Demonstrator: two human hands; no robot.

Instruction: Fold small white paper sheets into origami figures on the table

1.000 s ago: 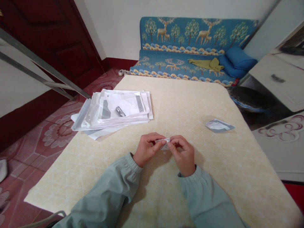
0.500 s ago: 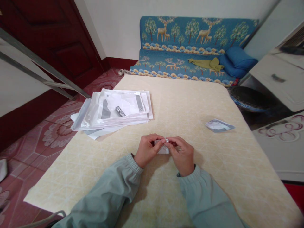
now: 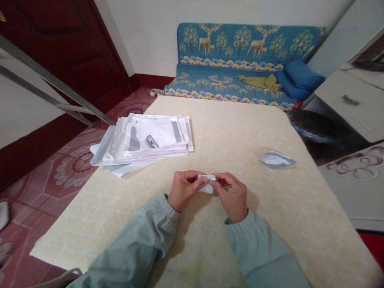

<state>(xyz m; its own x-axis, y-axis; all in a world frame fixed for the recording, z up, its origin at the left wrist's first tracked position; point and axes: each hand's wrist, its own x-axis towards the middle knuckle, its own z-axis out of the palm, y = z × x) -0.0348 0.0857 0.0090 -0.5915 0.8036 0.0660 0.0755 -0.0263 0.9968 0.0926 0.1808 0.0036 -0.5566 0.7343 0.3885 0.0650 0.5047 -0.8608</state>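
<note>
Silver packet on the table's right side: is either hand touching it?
No, the silver packet lies apart on the table while the left hand and right hand pinch a small white piece between them.

Left hand: fingers curled, thumb and forefinger pinched together, over the middle of the table. Right hand: same pinch, fingertips touching the left's. Forearms in grey-green sleeves converge from the table's near edge.

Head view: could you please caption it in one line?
Left hand and right hand pinch a small white packet at the table near stacked pouches.
</note>
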